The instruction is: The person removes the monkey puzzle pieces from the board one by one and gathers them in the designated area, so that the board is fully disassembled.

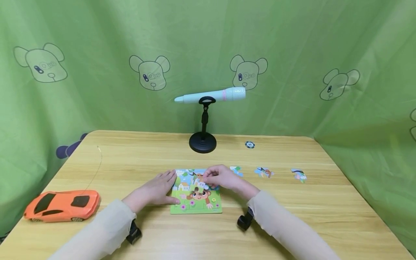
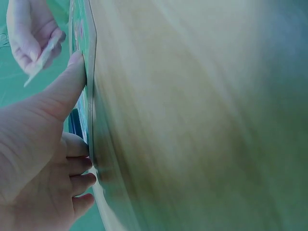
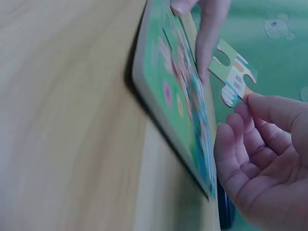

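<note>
A picture puzzle board point(image 1: 199, 209) with a cartoon monkey on green grass lies flat on the table. At its left side rests my left hand point(image 1: 159, 189), the thumb point(image 2: 73, 72) touching the front left part and the fingers along the edge. My right hand point(image 1: 224, 177) pinches a puzzle piece point(image 3: 236, 77) by one corner between thumb and index finger. This piece, green and white with a bit of house on it, is held tilted above the board. Fingers and piece hide part of the upper picture.
Three loose pieces lie right of the board: one near piece point(image 1: 236, 170), a middle piece point(image 1: 264, 172) and a far piece point(image 1: 299, 175). An orange toy car point(image 1: 63, 206) sits at left. Behind stand a microphone point(image 1: 211, 95) on a black stand point(image 1: 203, 141) and a round chip point(image 1: 250, 144).
</note>
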{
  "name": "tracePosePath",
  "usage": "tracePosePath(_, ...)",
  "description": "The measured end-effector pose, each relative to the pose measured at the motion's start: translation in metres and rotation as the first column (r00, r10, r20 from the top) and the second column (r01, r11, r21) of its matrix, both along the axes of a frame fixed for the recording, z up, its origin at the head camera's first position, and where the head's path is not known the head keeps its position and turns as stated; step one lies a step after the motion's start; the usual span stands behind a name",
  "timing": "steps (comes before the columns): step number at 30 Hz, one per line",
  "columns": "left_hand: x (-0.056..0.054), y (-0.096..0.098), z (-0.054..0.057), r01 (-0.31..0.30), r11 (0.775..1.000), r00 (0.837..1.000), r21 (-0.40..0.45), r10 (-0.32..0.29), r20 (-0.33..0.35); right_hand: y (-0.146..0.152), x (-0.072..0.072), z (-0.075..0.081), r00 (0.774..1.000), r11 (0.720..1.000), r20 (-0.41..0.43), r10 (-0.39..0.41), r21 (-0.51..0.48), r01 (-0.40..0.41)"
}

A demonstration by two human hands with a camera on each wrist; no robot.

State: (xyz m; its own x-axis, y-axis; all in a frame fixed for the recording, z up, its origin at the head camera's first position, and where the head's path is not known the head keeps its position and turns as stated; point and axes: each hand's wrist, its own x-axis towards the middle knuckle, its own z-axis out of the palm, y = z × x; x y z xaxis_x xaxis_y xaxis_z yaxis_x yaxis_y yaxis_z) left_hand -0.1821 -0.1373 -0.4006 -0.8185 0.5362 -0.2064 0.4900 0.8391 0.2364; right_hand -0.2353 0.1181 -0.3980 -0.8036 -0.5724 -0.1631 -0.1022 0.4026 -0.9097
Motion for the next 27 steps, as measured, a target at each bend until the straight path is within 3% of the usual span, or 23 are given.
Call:
tracePosePath(10, -0.001, 0.0, -0.003, -0.003, 1.0, 1.0, -0.003, 0.003, -0.001, 0.061, 0.005, 0.006, 0.993, 0.994, -0.116, 0.009, 0.107, 0.004)
tracePosePath(20, -0.001, 0.0, -0.004, -0.006, 1.0, 1.0, 0.01, 0.006, -0.001, 0.112, 0.012, 0.01, 0.995, 0.983, -0.102, 0.024, 0.181, -0.006)
tracePosePath(27, -0.001, 0.0, -0.003, -0.012, 1.0, 1.0, 0.003, 0.012, 0.006, 0.129, 0.011, 0.006, 0.995, 0.976, -0.096, 0.041, 0.216, -0.02)
